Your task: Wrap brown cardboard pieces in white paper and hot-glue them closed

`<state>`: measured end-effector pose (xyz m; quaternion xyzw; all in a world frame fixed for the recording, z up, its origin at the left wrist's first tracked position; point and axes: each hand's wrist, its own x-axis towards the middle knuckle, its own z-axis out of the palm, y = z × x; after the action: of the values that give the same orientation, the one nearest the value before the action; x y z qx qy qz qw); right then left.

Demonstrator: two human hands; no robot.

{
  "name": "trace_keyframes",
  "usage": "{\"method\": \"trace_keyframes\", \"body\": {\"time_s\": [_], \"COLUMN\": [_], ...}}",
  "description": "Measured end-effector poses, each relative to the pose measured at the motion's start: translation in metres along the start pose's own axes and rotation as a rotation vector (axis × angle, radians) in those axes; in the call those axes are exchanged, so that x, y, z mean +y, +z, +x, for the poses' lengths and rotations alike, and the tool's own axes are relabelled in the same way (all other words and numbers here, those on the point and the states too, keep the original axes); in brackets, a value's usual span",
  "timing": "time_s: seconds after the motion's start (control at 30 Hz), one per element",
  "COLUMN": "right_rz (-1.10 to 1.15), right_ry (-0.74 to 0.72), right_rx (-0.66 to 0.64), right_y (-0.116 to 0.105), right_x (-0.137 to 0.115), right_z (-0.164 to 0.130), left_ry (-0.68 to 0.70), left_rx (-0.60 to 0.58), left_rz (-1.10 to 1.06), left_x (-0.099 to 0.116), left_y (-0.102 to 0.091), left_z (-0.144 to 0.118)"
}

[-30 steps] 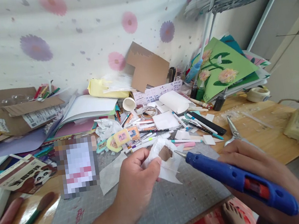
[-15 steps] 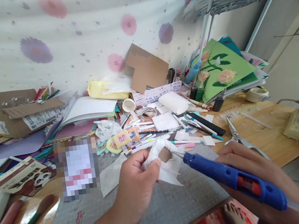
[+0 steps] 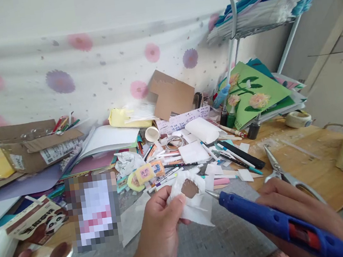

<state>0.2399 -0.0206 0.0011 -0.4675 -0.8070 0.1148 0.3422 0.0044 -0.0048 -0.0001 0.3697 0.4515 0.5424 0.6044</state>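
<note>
The left hand point(image 3: 162, 226) is pinching a white paper piece point(image 3: 193, 199) with a brown centre, fingers closed on its left edge above the grey cutting mat point(image 3: 206, 246). The right hand point(image 3: 295, 207) is gripping a blue glue gun point(image 3: 275, 224), its nozzle sitting just beside the paper's right side. Writing on the box with a panda picture point(image 3: 36, 218) is too blurred to read.

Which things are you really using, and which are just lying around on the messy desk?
In use:
- left hand, pinching the white paper piece
- right hand, holding the blue glue gun, nozzle just beside the paper

Just lying about:
- scissors
- cardboard box
- green flower card
- tape roll
- pens
</note>
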Motion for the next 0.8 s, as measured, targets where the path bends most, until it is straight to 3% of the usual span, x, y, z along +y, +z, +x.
{"method": "trace_keyframes", "body": {"time_s": [0.23,0.37,0.8], "right_rz": [0.025,0.033,0.040], "right_ry": [0.001,-0.013,-0.004], "right_rx": [0.060,0.013,-0.085], "right_y": [0.005,0.003,-0.004], "right_x": [0.003,0.001,-0.004], "right_z": [-0.002,-0.002,-0.001], "left_ry": [-0.064,-0.116,-0.115], "left_rx": [-0.053,-0.063,-0.110], "left_rz": [-0.170,-0.283,-0.228], "left_x": [0.001,0.004,0.004], "left_y": [0.001,0.002,0.002], "left_z": [0.003,0.003,0.001]}}
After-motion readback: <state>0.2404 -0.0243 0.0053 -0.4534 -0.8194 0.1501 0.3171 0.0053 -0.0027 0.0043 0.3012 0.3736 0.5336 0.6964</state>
